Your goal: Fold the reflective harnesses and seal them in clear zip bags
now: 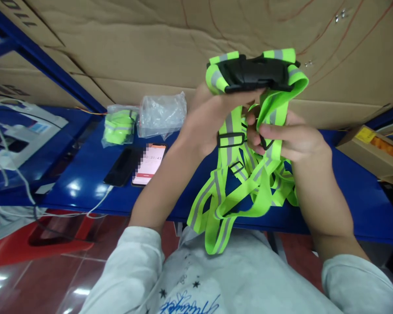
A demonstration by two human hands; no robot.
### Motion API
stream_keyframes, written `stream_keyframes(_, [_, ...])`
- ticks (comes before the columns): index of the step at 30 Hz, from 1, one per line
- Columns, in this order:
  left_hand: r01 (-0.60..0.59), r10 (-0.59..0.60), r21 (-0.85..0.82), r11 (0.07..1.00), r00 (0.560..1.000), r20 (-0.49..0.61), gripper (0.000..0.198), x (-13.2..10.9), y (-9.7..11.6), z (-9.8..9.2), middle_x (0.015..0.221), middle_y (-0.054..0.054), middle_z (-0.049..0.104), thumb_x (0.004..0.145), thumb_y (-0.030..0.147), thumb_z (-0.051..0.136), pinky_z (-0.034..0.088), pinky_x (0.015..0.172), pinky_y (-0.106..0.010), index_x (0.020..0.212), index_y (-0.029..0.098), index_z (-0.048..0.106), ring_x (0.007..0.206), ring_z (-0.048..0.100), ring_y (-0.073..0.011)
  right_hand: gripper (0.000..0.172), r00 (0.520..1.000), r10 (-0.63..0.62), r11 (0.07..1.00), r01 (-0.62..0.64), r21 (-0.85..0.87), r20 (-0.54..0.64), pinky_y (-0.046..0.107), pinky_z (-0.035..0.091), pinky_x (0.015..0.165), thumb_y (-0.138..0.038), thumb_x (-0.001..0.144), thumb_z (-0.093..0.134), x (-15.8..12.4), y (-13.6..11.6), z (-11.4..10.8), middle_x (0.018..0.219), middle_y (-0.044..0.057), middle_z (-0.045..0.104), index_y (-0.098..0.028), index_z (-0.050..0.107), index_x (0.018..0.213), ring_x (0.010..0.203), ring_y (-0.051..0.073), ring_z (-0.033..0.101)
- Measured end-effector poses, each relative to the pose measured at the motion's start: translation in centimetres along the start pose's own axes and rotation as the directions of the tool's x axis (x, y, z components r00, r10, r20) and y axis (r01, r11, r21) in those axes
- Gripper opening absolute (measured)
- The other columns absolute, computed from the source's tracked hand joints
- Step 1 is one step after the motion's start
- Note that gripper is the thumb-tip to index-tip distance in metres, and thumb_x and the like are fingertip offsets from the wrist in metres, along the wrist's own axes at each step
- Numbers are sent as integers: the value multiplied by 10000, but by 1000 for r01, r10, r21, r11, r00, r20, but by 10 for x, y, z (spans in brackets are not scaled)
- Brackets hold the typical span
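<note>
Reflective harness (264,192) held before large cardboard sheets (134,48) and over a blue table (356,196); tiled floor (39,274) shows below. Left on the table: a clear plastic bag (162,114), a bagged green bundle (119,128), a lit phone (150,163) and a dark phone (121,168). The harness's long axis runs from the black buckle (258,74), uppermost, down toward the person, the lowest loop past the table's near edge. Buckle set crosswise, roughly level. Left hand (212,109) closed on the straps beneath the buckle; its fingertips appear partly hidden. Right hand (301,139) pinches one strap between thumb and fingers.
</note>
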State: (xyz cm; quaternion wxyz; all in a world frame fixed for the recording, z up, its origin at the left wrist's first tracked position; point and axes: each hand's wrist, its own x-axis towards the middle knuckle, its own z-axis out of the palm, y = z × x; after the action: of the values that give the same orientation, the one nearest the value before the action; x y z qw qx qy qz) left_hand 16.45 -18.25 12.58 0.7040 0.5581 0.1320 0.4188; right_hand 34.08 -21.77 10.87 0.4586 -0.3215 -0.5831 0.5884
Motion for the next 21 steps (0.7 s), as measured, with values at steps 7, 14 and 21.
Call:
stream_keyframes(7, [42, -45, 140, 989, 999, 20, 306, 5, -5, -6, 668, 59, 606, 836, 207, 827, 596, 566, -236, 1064, 158, 629, 525, 589, -86, 281, 990, 33, 992, -16, 121, -137, 312, 628, 635, -394, 847, 832, -1, 3, 0, 886, 51, 738, -165, 702, 945, 722, 174, 706])
stream_keyframes(14, [82, -83, 112, 990, 997, 6, 146, 8, -7, -1, 659, 46, 613, 858, 173, 777, 619, 614, -256, 876, 146, 634, 594, 667, -111, 271, 999, 33, 973, -31, 229, -4, 220, 561, 565, -352, 812, 877, 2, 5, -10, 806, -12, 688, -175, 690, 898, 605, 98, 634])
stream_keyframes(21, [271, -290, 134, 953, 945, 152, 282, 7, -14, -9, 470, 57, 558, 900, 406, 747, 608, 564, -316, 828, 166, 619, 441, 641, -167, 374, 924, 239, 963, -266, 52, 299, 276, 635, 680, -501, 965, 713, -2, 12, -19, 885, 72, 767, -132, 769, 990, 737, 167, 750])
